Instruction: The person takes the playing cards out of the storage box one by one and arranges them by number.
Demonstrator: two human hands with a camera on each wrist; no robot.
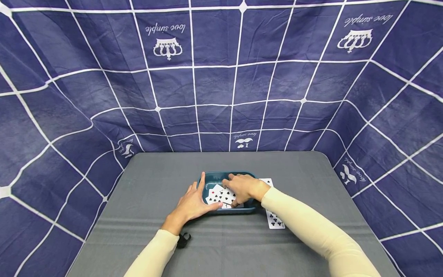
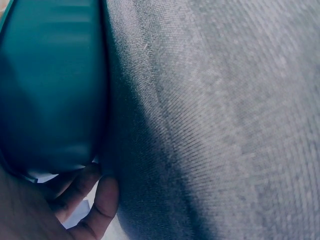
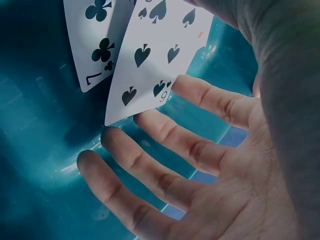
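Note:
A blue-green plastic tray (image 1: 247, 210) sits on the table with several playing cards (image 1: 214, 197) lying loosely inside. My left hand (image 1: 192, 203) holds the tray's left end, thumb along the front rim and fingers round the outer wall. In the left wrist view, two bent fingers (image 2: 103, 202) show by the tray's end. My right hand (image 1: 245, 187) reaches into the tray over the cards. Its spread fingers (image 3: 155, 170) are at the short edge of a spade card (image 3: 150, 65), with a seven of clubs (image 3: 95, 45) beside it. The right thumb is mostly hidden.
More playing cards (image 1: 275, 221) lie on the grey table (image 1: 221, 246) just right of the tray, partly under my right forearm. A small black object (image 1: 184, 240) is by my left wrist. Blue gridded cloth (image 1: 221, 84) surrounds the table's back and sides.

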